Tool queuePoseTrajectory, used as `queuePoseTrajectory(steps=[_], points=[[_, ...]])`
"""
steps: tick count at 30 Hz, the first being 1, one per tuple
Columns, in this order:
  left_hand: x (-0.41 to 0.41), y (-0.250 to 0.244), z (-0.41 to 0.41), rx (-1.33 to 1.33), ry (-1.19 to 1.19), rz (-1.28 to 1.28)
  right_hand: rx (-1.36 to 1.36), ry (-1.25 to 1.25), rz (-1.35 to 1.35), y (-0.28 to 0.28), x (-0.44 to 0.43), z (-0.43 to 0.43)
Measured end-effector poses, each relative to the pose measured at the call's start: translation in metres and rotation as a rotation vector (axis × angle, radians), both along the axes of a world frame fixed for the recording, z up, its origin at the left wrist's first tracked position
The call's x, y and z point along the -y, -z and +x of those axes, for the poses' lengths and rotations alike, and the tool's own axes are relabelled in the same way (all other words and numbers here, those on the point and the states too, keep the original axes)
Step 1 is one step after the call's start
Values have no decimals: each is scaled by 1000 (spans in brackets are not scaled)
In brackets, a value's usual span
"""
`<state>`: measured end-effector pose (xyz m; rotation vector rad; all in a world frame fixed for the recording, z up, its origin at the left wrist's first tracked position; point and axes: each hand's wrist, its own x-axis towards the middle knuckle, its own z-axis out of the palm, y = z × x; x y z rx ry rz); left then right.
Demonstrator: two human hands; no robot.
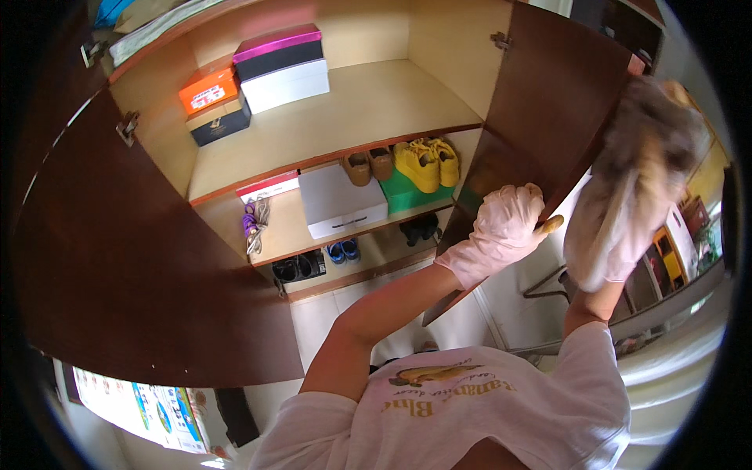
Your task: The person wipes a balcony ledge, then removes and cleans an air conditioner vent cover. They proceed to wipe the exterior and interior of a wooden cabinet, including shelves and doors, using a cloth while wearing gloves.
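Observation:
My left hand (pixel 504 226), in a pale pink glove, grips the edge of the right wooden cabinet door (pixel 552 106) near its metal-coloured handle. My right hand (pixel 628 235), gloved alike, holds a grey and white cloth (pixel 646 141), blurred, on the outer side of that door; the cloth hides most of the fingers. On the cabinet's upper shelf (pixel 352 111) stand an orange shoebox (pixel 208 88) on a dark one and a pink-lidded box (pixel 279 50) on a white box (pixel 286 85). Below are yellow shoes (pixel 426 164) on a green box (pixel 411 194) and brown shoes (pixel 367 166) on a grey box (pixel 342 202).
The left cabinet door (pixel 147 264) stands swung out at the left. Purple and beige cords (pixel 254 223) lie on the middle shelf. Black shoes (pixel 296 267) and small blue shoes (pixel 343 251) are at the bottom. A metal-framed item (pixel 543 285) stands behind the right door.

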<state>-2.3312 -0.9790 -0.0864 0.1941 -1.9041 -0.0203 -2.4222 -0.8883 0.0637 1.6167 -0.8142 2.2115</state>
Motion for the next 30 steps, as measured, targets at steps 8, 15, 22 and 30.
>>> queuePoseTrajectory(steps=[8,15,22,30], points=[[-24,30,-26,124,530,170,-327,1106,75,91,-28,-68],[-28,101,-57,469,535,282,-23,1067,305,280,-68,-124],[-18,113,-88,624,415,390,788,262,305,445,-77,-172],[-2,125,-109,673,363,474,787,251,528,484,-99,-250]])
